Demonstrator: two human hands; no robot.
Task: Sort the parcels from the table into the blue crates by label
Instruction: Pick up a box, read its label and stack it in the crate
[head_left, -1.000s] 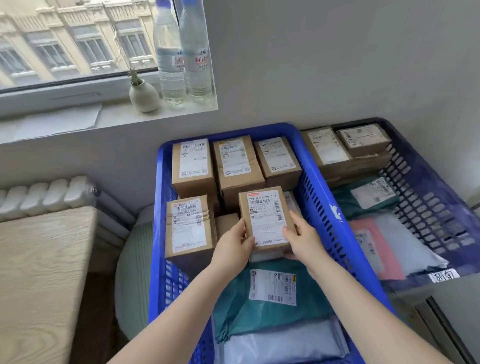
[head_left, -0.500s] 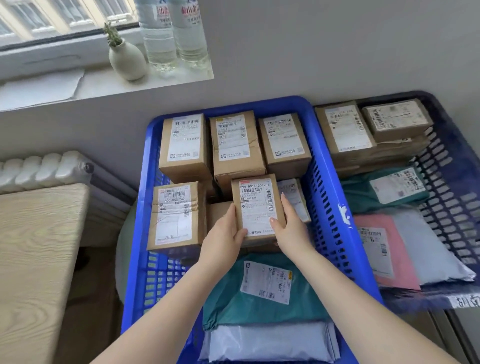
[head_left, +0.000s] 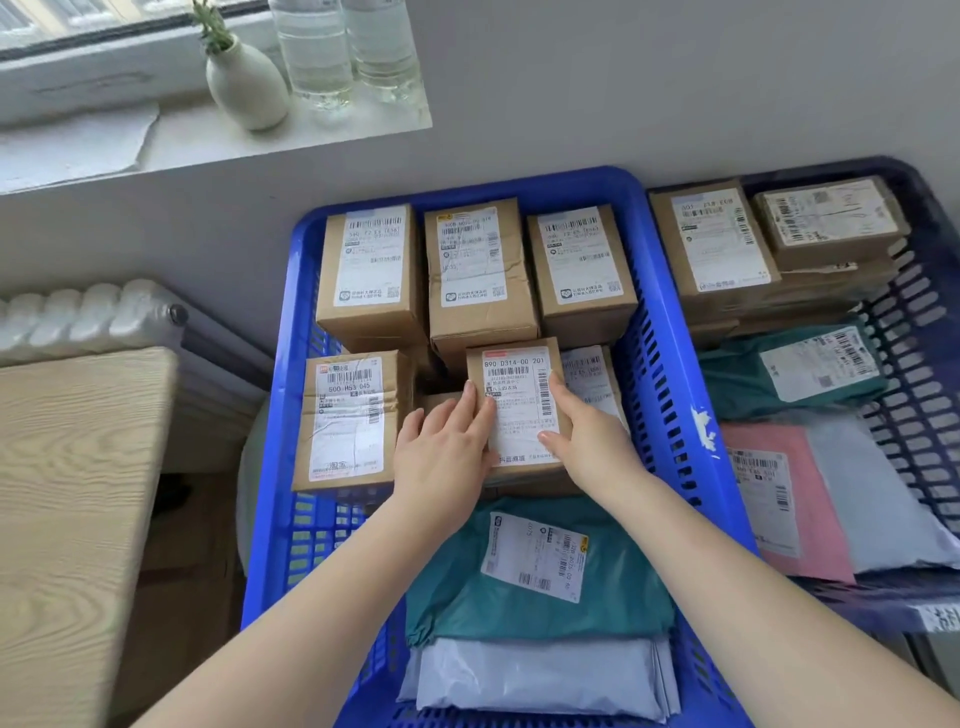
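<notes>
- A small brown cardboard parcel with a white label reading 890 D314-00 201 (head_left: 519, 410) sits inside the bright blue plastic crate (head_left: 670, 332), near the crate's middle, on top of other boxes.
- The left hand (head_left: 447, 452) rests on the parcel's left edge with its fingers laid straight, nothing gripped.
- The right hand (head_left: 582, 431) lies on the parcel's right side, fingers flat along the label and thumb on its lower part, not curled around it.
- Behind the parcel, three brown cardboard boxes (head_left: 480, 270) stand in a row along the crate's far wall; a larger taped brown box (head_left: 350, 421) stands just left of it.
- In front of the parcel lies a teal plastic mailer bag (head_left: 535, 582) over a pale grey mailer bag (head_left: 540, 675).
- To the crate's right sits a dark blue crate (head_left: 919, 312) with more boxes and bags; to its left stands a light wooden table (head_left: 72, 493).
</notes>
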